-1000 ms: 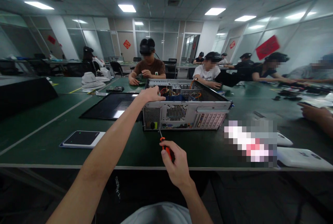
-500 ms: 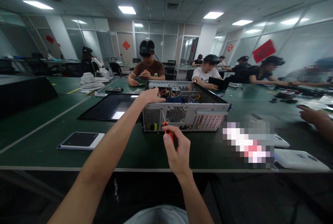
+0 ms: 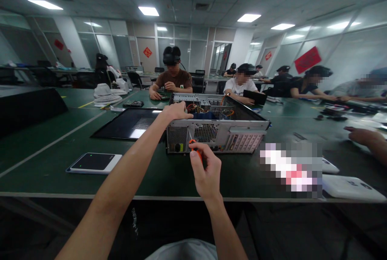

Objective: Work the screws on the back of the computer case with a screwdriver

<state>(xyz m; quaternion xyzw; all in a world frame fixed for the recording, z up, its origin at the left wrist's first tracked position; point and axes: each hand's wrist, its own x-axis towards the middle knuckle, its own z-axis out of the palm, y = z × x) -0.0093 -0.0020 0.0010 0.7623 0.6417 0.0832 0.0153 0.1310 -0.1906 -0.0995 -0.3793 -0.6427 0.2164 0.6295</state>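
Open computer case [image 3: 223,124] at 12 o'clock. Left hand [image 3: 175,111] over its 10 o'clock corner; cannot tell whether it grips. Right hand [image 3: 207,169] pinches screwdriver [image 3: 192,142], blade at rear panel's [image 3: 223,136] 9 o'clock side, contact unclear. Risk: off-axis pressure may slip the tip, scratching metal.

White fan [image 3: 107,100], red diamond decoration [image 3: 147,52]

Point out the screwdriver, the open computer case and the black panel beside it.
Screwdriver [image 3: 192,142]: head view, orange handle near the shaft.
Computer case [image 3: 223,133]: head view, rear metal wall.
Black panel [image 3: 119,125]: head view, flat upper face.
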